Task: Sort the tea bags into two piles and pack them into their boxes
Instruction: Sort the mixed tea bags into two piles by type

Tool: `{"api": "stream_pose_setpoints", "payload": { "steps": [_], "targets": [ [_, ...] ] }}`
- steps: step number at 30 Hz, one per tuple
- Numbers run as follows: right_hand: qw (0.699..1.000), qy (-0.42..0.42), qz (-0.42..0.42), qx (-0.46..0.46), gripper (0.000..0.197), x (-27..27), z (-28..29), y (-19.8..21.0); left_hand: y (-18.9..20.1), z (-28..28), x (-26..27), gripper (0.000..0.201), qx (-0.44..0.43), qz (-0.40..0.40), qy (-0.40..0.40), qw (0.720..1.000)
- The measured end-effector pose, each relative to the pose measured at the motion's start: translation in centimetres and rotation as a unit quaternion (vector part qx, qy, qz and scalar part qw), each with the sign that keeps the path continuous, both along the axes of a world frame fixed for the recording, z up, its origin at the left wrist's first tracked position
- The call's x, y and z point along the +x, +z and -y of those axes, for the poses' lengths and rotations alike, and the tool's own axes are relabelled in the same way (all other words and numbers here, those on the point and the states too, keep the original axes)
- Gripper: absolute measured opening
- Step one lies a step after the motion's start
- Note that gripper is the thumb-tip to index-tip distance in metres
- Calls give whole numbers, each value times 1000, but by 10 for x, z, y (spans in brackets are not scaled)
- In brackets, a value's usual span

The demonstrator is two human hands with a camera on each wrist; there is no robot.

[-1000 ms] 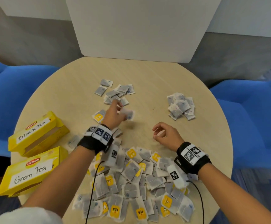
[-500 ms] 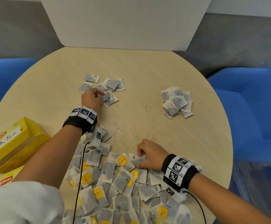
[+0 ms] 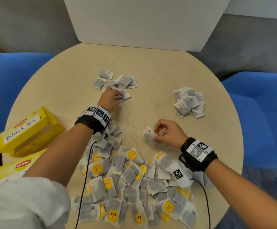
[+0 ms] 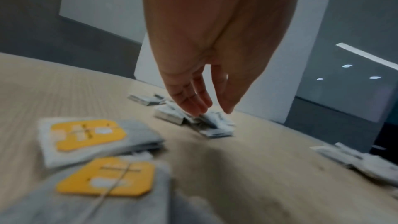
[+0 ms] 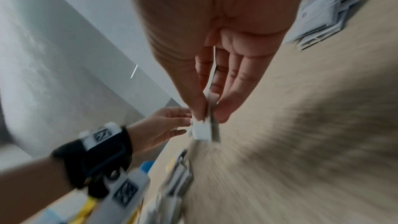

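Note:
A heap of unsorted tea bags, some showing yellow tags, lies near me on the round table. Two sorted piles sit further out: a left pile and a right pile. My left hand reaches over the left pile with straight fingers touching the bags and holding nothing. My right hand pinches one tea bag between thumb and fingers, lifted just above the table. The open yellow Black Tea box and the Green Tea box lie at the left edge.
A white board stands upright at the table's far edge. Blue chairs flank the table on the left and right. Bare tabletop separates the two sorted piles. Cables run from both wristbands across the heap.
My left hand carried a tea bag out to the left pile and let it go. My right hand dipped to the heap, pinched one bag and lifted it.

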State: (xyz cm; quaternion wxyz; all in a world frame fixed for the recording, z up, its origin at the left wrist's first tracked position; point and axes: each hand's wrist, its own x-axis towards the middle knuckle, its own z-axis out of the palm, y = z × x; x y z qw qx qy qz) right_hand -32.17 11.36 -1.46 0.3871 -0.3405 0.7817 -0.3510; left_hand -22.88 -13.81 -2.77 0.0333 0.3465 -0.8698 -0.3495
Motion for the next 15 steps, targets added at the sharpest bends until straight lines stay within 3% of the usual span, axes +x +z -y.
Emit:
{"api": "stream_pose_setpoints", "payload": {
  "steps": [3,5,7,9,12,15],
  "targets": [
    [993,-90,29,-75,31,-10,14,10,22,-28,8,27,30,-70,-32,997],
    [986,-116,54,-105,33,-12,23,13,30,-54,14,26,103,-98,-82,986],
    [986,-107,57,-113,33,-11,28,15,31,-78,19,26,124,-80,-131,980],
    [988,-92,53,-109,32,-8,28,15,26,-90,21,24,85,-53,-156,983],
    [985,-101,66,-120,36,-4,25,13,23,-84,20,16,57,-34,-143,987],
    [986,-113,45,-115,37,-6,17,11,26,-65,17,15,70,-50,-70,994]
  ]
}}
